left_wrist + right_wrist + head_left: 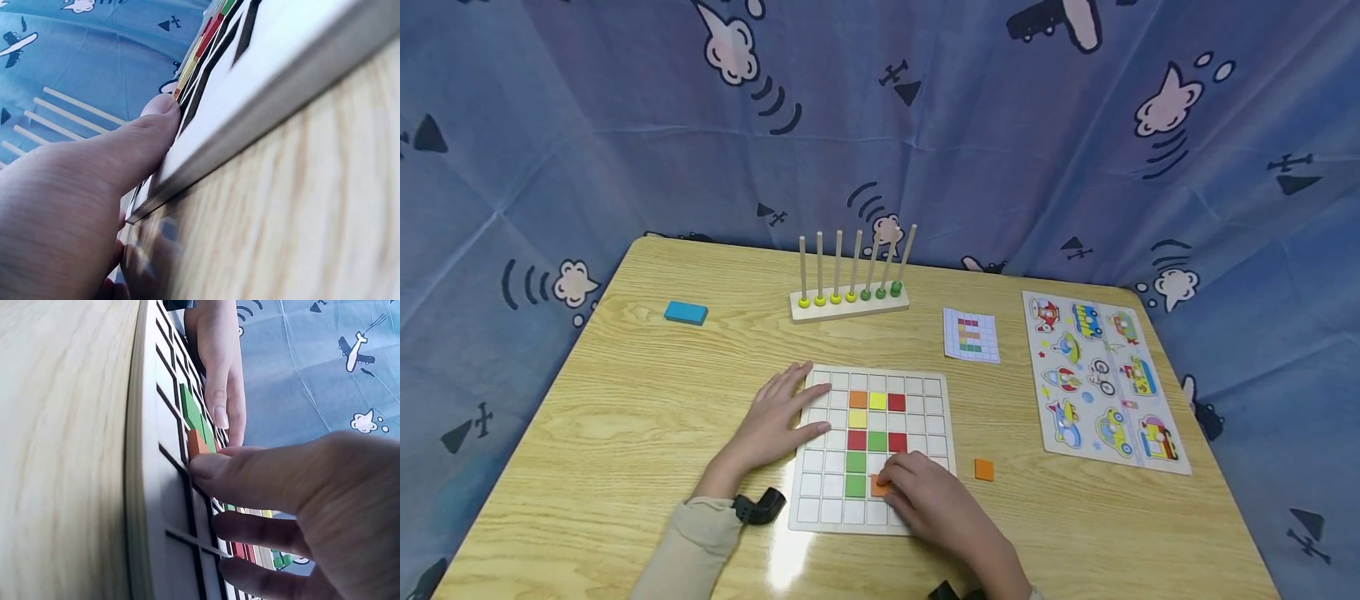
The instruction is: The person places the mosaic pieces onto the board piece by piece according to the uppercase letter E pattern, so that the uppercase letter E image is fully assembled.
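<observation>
A white gridded board (809, 510) lies on the table with orange, yellow, red and green square tiles in some of its cells. My right hand (936, 504) pinches an orange tile (878, 487) over the lower part of the grid, right of a green tile (855, 486). In the right wrist view the thumb is against that tile's edge, and its far side is hidden by the fingers. My left hand (771, 425) rests at the board's left edge with fingers spread, its thumb (159, 115) lying on the rim in the left wrist view.
One loose orange tile (984, 470) lies right of the board. Behind stand a pegged bead rack (850, 308) and a pattern card (972, 354). A vehicle puzzle board (1078, 396) is at the right, a blue block (686, 313) at the back left. A curtain (880, 117) hangs behind the table.
</observation>
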Demonstrator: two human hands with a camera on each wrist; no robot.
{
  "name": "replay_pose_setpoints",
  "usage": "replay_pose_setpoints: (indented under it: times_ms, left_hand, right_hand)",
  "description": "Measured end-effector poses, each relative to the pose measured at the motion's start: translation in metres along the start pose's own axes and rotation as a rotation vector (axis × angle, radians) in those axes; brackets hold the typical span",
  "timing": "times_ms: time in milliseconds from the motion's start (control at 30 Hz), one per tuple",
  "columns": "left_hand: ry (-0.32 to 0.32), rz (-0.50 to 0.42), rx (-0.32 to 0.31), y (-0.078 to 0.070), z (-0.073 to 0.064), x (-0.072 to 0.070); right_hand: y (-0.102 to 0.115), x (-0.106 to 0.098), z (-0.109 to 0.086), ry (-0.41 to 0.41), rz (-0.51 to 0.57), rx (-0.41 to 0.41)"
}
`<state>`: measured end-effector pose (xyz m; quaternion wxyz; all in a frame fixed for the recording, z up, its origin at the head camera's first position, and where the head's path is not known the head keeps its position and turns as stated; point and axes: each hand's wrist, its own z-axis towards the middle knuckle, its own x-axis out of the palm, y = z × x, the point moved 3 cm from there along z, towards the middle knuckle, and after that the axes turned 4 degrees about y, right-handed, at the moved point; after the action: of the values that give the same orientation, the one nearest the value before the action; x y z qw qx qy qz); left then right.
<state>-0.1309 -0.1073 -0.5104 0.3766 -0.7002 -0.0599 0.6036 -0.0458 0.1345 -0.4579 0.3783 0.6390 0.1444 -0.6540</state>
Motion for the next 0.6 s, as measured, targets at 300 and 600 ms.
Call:
replay_pose_setpoints:
  times_ms: [300,600]
  left_hand:
    - [-0.013,0.005,0.011,0.0002,0.0007,0.0003]
    - [-0.005,0.003,0.002,0.0008,-0.0001,0.0009]
  right_hand:
    - [0.0013,0.0032,0.0016,0.01,0.015,-0.006]
    - [0.002,0.0045,0.0007,0.022,0.014,0.022]
